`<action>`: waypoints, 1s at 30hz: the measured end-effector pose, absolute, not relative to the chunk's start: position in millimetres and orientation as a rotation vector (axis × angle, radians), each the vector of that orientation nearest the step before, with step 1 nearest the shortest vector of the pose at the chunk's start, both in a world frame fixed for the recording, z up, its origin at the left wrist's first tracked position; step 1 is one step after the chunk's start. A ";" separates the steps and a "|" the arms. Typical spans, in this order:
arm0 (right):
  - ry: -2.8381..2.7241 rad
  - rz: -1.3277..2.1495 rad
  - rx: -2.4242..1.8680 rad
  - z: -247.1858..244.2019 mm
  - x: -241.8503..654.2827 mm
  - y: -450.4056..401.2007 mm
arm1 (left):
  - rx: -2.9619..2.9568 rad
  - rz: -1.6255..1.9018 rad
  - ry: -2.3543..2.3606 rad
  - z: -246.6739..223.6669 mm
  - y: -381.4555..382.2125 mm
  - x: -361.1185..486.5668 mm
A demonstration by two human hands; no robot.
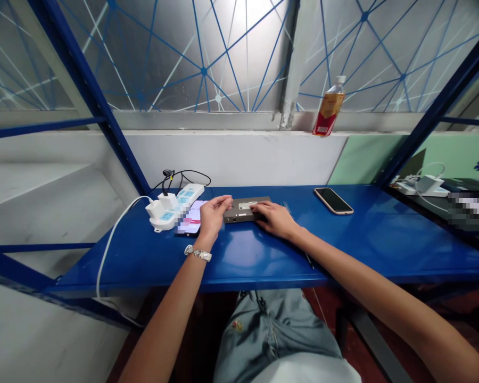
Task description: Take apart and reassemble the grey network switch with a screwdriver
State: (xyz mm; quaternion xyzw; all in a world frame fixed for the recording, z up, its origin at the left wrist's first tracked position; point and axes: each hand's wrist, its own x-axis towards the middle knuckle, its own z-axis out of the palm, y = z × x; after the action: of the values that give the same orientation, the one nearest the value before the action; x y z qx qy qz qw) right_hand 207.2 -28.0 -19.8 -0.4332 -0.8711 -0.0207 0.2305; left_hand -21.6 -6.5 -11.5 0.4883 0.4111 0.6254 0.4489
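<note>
A flat dark grey box (242, 215) with a pale label on top lies on the blue table (243, 260). My right hand (277, 218) rests on the box's right part, its fingers bent over the top. At the left edge of the box, my left hand (214, 214) is raised with thumb and fingertips pinched together; whatever they hold is too small to name. A phone with a lit screen (193, 217) lies just left of my left hand, partly hidden by it.
A white power strip (187, 196) with plugs and cables stands at the left. A dark-screened phone (333, 201) lies at the right. On the window ledge is a bottle (329, 110). Blue metal posts frame both sides. A thin tool (310, 260) lies near the front edge.
</note>
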 end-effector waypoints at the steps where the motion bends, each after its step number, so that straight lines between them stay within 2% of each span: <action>1: -2.398 -0.056 -1.202 -20.7 206.7 -28.4 | 1.218 1.536 1.008 -12.0 -6.6 -21.0; 10: -2.364 -0.051 -1.239 -18.6 212.0 -43.1 | 1.298 1.498 1.032 -14.0 -9.6 -16.0; 14: -1.931 -0.056 -1.649 -8.9 238.0 -46.4 | 1.308 1.498 1.020 -14.8 -9.6 -14.4; 17: -1.847 0.070 -1.952 -9.3 264.8 -48.1 | 1.352 1.484 1.004 -16.4 -11.4 -11.2; 20: -1.861 0.222 -2.072 -17.6 283.6 -50.9 | 1.406 1.450 1.001 -13.8 -14.8 -4.0; 25: -1.722 0.307 -1.943 -25.6 289.6 -49.0 | 1.509 1.377 0.962 2.6 -8.1 20.5; 30: -1.243 0.845 -1.392 -9.4 286.7 -43.6 | 1.361 1.371 0.853 3.9 4.4 43.7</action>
State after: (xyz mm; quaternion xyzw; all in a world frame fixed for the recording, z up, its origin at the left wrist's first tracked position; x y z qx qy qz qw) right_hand 286.7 -43.6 -9.4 -0.5804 -0.5183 0.3524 0.5199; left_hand 43.7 4.4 3.9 0.5609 0.3515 0.5652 0.4923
